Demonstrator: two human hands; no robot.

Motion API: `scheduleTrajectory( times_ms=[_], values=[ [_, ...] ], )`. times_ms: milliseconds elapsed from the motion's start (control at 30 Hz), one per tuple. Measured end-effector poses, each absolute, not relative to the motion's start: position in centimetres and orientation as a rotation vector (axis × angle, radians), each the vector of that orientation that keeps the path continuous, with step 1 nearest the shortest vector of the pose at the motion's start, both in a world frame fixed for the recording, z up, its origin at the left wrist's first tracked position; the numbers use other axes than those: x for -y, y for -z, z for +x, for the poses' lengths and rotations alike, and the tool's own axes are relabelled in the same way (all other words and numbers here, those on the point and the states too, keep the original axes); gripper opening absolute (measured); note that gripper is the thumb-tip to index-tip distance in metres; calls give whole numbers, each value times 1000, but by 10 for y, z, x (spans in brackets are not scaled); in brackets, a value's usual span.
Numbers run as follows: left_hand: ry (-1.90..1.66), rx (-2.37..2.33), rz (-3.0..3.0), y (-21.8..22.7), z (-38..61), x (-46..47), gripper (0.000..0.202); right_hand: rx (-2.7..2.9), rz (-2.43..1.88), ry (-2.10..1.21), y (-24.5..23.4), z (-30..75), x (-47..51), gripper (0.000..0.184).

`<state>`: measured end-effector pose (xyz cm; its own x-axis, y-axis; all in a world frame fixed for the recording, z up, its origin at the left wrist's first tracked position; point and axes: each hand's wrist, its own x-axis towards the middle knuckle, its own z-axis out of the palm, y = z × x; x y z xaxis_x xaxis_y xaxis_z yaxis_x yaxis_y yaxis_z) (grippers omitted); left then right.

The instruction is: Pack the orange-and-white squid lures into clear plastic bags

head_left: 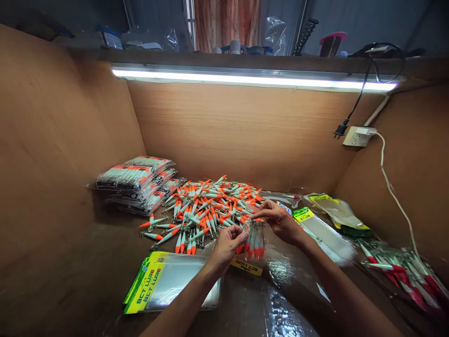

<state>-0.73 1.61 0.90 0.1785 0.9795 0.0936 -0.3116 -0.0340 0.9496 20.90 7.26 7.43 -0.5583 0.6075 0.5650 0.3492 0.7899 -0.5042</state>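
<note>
Both my hands are over the table, around a clear plastic bag (268, 250) holding several fishing lures (256, 243) side by side, orange tips toward me and hooks away. My left hand (226, 245) is closed, thumb and fingers pinching the bag's left edge. My right hand (278, 220) reaches in from the right, its fingers bent together above the hook ends; what they pinch is too small to make out. Just beyond lies a loose pile of white-and-orange lures (206, 206). A yellow label reading BCT LURE (247, 267) shows below the bagged lures.
Packed lure bags (136, 182) are stacked at the left. Flat yellow-headed bags (175, 281) lie at front left, with more bags (326, 234) at the right. Red-and-white lures (403, 271) lie far right. A black plug (341, 130) hangs near a wall socket (358, 136).
</note>
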Motion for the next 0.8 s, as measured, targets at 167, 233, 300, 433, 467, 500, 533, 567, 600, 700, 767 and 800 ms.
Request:
scheduleTrajectory(
  times_ms=[167,233,300,433,467,500,533,567,600,700,767,800],
  values=[
    [-1215,-781,986,-17,-5,-10,39,2244,-703,-398,-72,205,-71,39],
    [-1203,-776,959,-21,-6,-9,40,2234,-716,-386,-74,204,-70,38],
    [-1185,-767,940,-25,-7,-8,42,2206,-742,-398,-76,204,-68,39],
    [-1138,-796,971,-27,-10,-6,41,2198,-759,-420,-78,208,-69,41],
    [-1116,-806,985,-28,-11,-5,41,2202,-758,-420,-78,209,-70,41],
    [-1093,-815,998,-28,-11,-4,41,2205,-758,-422,-77,209,-70,41],
    [-1070,-824,1014,-27,-10,-3,42,2205,-760,-426,-77,210,-70,42],
    [-1053,-832,1035,-27,-9,-2,42,2201,-764,-433,-76,210,-71,42],
    [-1045,-837,1063,-25,-8,-2,42,2194,-767,-441,-76,210,-70,42],
    [-1070,-847,1162,-19,-4,-4,40,2182,-772,-467,-76,208,-69,41],
    [-1095,-879,1167,-16,-1,-5,40,2185,-763,-476,-77,208,-68,42],
    [-1106,-899,1154,-14,-1,-5,40,2184,-758,-475,-77,208,-68,43]
  ],
)
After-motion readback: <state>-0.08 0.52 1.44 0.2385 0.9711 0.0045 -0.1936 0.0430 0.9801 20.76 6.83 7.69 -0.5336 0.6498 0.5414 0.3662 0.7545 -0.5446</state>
